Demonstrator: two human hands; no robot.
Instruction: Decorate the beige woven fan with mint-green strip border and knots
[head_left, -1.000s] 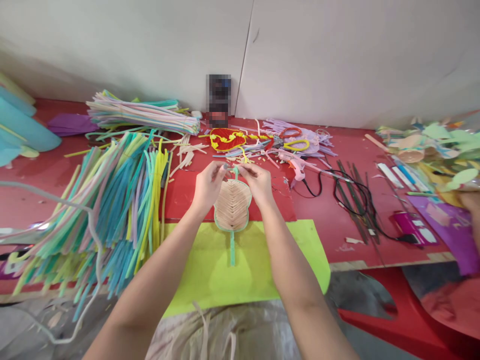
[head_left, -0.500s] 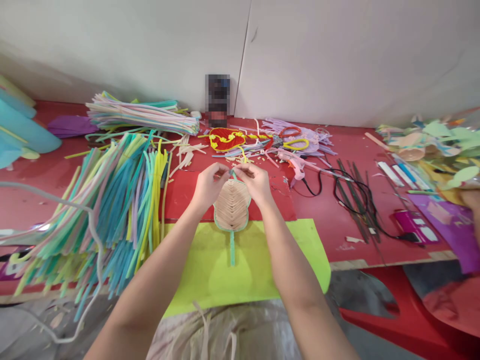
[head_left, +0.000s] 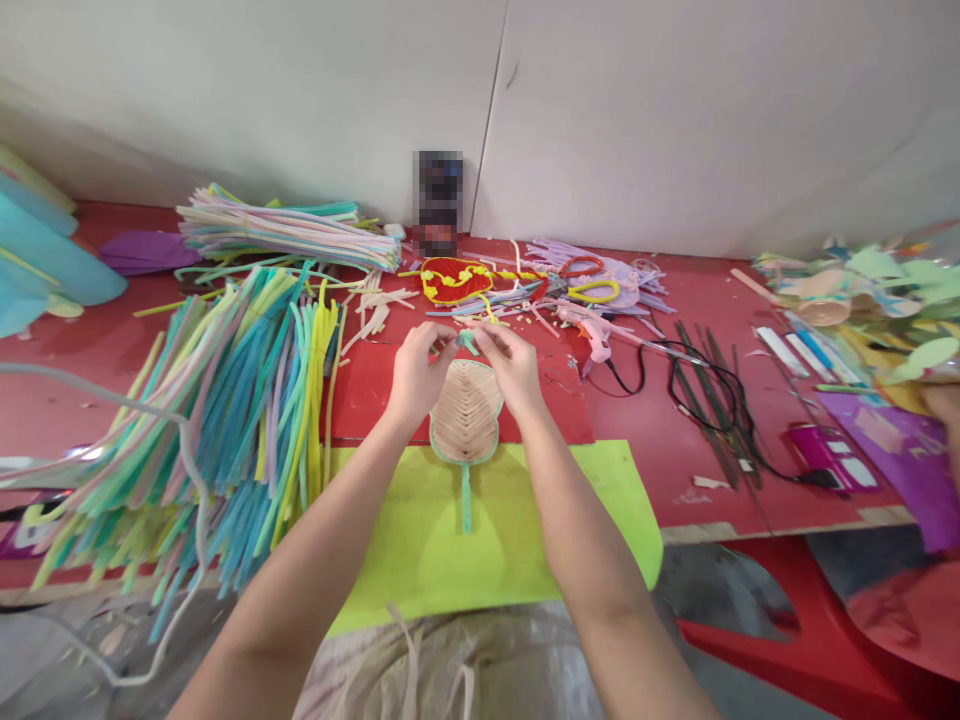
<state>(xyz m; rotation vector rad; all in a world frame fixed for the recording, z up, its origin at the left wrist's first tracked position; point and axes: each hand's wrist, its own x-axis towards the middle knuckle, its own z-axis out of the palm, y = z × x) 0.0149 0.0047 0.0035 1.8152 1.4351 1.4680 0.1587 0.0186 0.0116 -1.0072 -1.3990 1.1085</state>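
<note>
Two hands (head_left: 421,372) (head_left: 511,370) pinch a green strip (head_left: 469,343), the dark panel (head_left: 438,203) illegible.

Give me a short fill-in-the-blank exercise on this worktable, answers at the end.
1. The left hand and right hand meet at a small piece coloured ____.
2. The stem of the beige leaf-shaped piece points ____ the person.
3. The glue gun beyond the right hand is coloured ____.
4. The stem lies over a sheet coloured ____.

Missing words: green; toward; pink; yellow-green.
</note>
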